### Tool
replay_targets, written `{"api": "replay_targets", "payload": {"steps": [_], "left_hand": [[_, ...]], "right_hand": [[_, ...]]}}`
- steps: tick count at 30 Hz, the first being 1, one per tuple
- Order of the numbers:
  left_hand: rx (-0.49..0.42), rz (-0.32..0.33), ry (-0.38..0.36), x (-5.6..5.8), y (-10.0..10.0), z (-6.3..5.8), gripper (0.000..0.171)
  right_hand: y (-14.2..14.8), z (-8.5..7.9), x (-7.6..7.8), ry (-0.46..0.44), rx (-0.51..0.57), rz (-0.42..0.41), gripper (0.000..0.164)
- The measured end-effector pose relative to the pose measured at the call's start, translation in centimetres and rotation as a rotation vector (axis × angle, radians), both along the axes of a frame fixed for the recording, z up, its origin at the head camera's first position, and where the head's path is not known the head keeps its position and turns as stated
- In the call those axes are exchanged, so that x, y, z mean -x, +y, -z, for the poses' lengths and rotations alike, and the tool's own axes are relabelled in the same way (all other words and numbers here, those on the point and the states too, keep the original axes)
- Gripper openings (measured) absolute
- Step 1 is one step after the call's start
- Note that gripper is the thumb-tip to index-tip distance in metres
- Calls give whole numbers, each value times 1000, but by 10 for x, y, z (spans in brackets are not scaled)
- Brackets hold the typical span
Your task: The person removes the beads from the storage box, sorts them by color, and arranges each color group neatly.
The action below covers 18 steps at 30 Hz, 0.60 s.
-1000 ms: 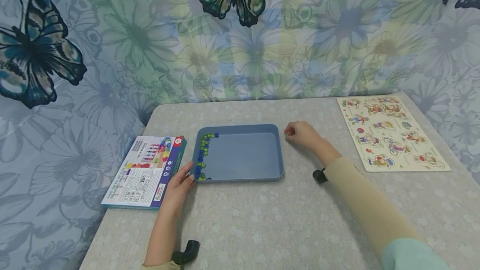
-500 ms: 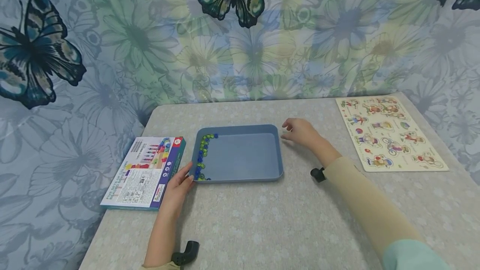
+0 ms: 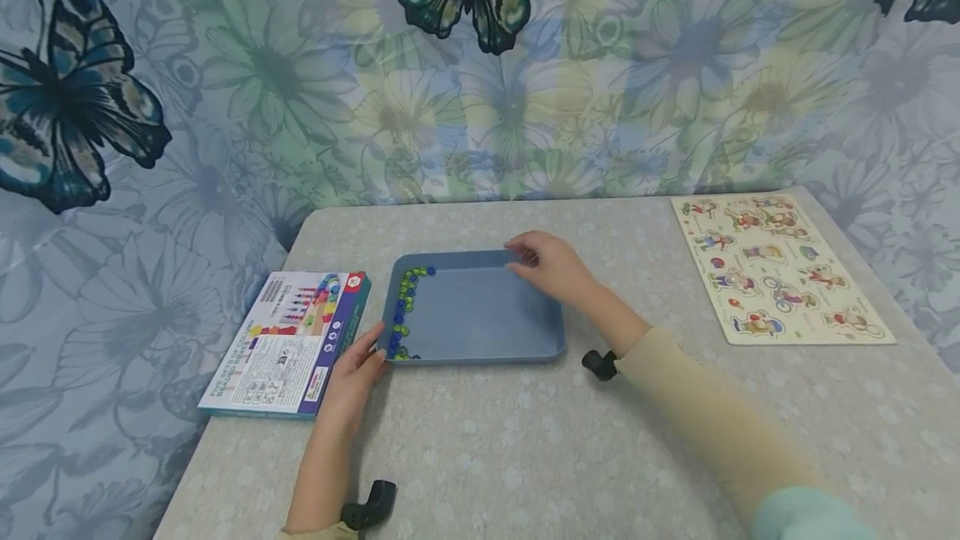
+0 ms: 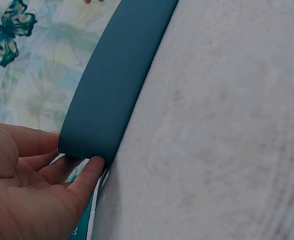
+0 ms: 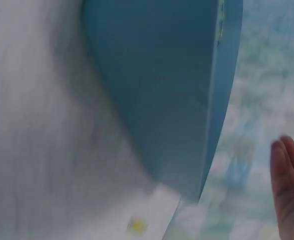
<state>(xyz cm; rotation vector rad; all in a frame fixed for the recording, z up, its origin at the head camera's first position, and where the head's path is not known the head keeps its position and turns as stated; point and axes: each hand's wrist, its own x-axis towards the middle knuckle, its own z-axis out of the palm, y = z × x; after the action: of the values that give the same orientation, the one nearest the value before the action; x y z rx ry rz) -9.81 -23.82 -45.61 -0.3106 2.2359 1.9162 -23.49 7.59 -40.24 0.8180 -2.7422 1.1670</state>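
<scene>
A blue-grey rectangular tray (image 3: pixel 480 315) lies on the table, with small blue and yellow-green beads (image 3: pixel 405 307) lined up along its left side. My left hand (image 3: pixel 358 369) grips the tray's front left corner. In the left wrist view the thumb (image 4: pixel 89 177) presses the near wall while other fingers go round the corner. Over the tray's back right part hovers my right hand (image 3: pixel 551 269), its thumb and fingers apart and loosely bent, with nothing seen between them. The right wrist view shows the same hand's fingers (image 5: pixel 287 175) off to the side of the tray.
Left of the tray lies a flat printed box (image 3: pixel 288 344), close beside my left hand. A cream board (image 3: pixel 780 273) with cartoon figures rests on the table's right side. A flowered, butterfly-patterned cloth (image 3: pixel 517 123) hangs behind the table (image 3: pixel 510 448).
My right hand has moved left from beside the tray to over its back right part, its fingers parting on the way. The left hand, tray and beads stay in place.
</scene>
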Motion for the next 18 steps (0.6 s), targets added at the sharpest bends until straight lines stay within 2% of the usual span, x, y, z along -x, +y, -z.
{"api": "replay_targets", "payload": {"steps": [4, 8, 13, 18], "left_hand": [[5, -2, -11, 1, -1, 0, 47], [8, -9, -34, 1, -1, 0, 47], [21, -3, -35, 0, -1, -1, 48], [18, 2, -27, 1, 0, -2, 48]], "right_hand": [[-26, 9, -16, -87, -47, -157, 32], [-49, 19, -30, -159, -102, -249, 32], [-78, 31, -41, -206, -151, -319, 27], [-101, 43, -42, -201, -188, -329, 24]]}}
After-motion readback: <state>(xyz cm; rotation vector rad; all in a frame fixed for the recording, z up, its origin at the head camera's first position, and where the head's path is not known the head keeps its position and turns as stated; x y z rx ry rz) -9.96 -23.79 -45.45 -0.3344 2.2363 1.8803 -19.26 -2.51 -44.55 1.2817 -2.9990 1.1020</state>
